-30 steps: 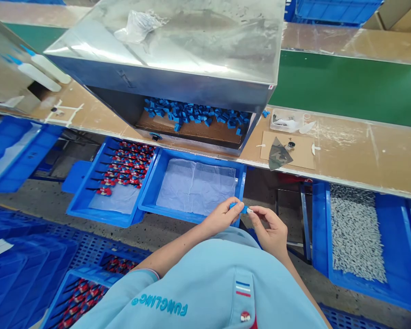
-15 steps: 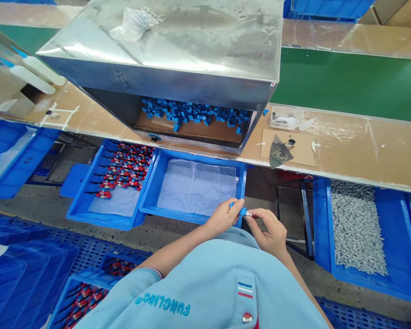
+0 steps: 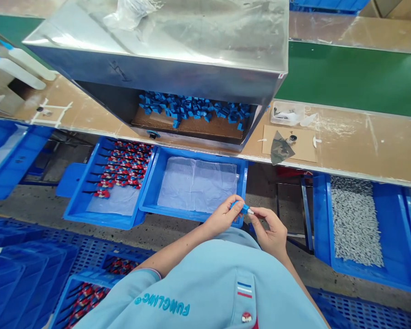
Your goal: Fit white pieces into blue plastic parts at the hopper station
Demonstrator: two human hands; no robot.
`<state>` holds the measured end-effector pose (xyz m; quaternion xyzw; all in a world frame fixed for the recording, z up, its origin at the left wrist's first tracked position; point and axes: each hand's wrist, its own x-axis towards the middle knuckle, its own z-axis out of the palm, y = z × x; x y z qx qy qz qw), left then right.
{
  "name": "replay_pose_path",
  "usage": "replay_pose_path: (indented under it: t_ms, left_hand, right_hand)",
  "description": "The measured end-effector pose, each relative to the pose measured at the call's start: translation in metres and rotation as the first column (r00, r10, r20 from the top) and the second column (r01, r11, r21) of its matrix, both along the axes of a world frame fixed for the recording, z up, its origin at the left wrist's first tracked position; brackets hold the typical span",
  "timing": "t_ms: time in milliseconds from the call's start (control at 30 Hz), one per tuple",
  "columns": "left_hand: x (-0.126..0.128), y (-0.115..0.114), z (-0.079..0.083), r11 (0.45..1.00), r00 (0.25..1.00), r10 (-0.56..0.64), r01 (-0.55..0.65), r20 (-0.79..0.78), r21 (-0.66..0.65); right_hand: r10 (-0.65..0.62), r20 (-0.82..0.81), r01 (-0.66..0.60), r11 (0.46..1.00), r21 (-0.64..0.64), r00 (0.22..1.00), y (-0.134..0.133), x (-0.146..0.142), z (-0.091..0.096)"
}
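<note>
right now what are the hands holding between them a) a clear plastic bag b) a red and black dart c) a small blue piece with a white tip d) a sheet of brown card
C: the left hand and right hand pinch a small blue piece with a white tip between their fingers.

Teal stitched lettering (image 3: 162, 306) reads "FUNGLING", upside down in this view, across the near chest of the light blue polo shirt (image 3: 198, 285). Just right of it, a small round badge (image 3: 246, 317) on the placket is too small to read.
</note>
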<state>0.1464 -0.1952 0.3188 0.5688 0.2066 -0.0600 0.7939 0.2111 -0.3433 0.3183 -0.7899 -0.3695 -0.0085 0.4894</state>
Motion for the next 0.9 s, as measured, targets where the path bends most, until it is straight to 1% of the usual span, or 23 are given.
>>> replay_pose_path:
  t_ms: [233,433,533,600,667,733,800,900]
  left_hand:
    - [-0.006,0.002,-0.005,0.999,0.999,0.005,-0.002,0.046,-0.050]
    - [-0.009,0.003,-0.004,1.000,0.999,-0.025,0.026,0.036,-0.016]
    - [-0.011,0.003,-0.006,0.999,0.998,-0.034,0.032,0.051,0.042]
    - [-0.012,0.002,-0.009,0.993,0.998,-0.029,0.023,0.051,0.112]
    - [-0.012,0.000,-0.011,0.987,0.999,-0.009,0.002,0.045,0.160]
    - [-0.012,-0.004,-0.011,0.990,0.999,0.028,-0.033,0.032,0.140]
    - [-0.011,-0.009,-0.009,0.994,0.998,0.069,-0.070,0.006,0.082]
    - [-0.007,-0.017,-0.006,0.992,0.993,0.113,-0.111,-0.029,0.058]
  right_hand:
    - [-0.044,-0.041,0.044,0.999,-0.014,0.998,-0.001,-0.008,-0.003]
    - [-0.063,-0.080,0.059,0.997,-0.048,0.995,-0.005,-0.011,-0.009]
    - [-0.055,-0.056,0.051,0.996,-0.069,0.997,-0.004,-0.012,-0.008]
    - [-0.009,0.018,0.010,0.995,-0.101,1.000,-0.002,-0.011,-0.007]
    - [0.067,0.095,-0.052,0.987,-0.149,0.993,0.000,-0.010,-0.005]
    - [0.154,0.139,-0.124,0.972,-0.201,0.978,0.002,-0.009,-0.005]
    - [0.229,0.158,-0.190,0.955,-0.228,0.960,0.003,-0.007,-0.005]
    - [0.268,0.195,-0.225,0.950,-0.217,0.943,0.000,-0.002,-0.007]
